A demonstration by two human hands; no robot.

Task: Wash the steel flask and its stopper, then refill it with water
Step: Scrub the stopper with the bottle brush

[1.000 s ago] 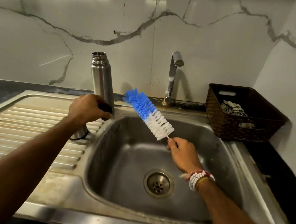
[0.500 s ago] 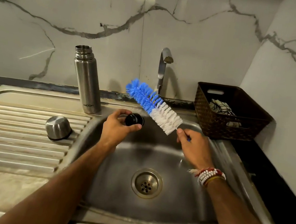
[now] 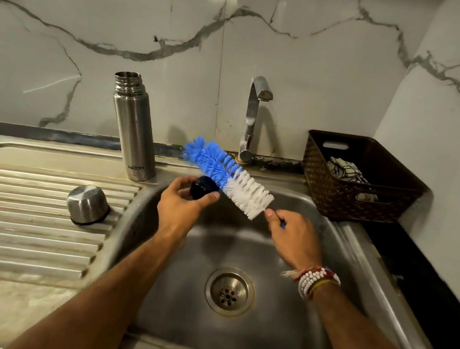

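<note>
Head view: left hand pinches the black stopper over the sink. Right hand grips the bottle brush by its handle, bristles against the stopper. Steel flask stands upright and uncapped at 10 o'clock from the stopper, with its steel cap on the drainboard at 8 o'clock.

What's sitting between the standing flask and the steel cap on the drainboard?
Nothing: in the head view, only bare ribbed drainboard separates the flask from the steel cap.
</note>
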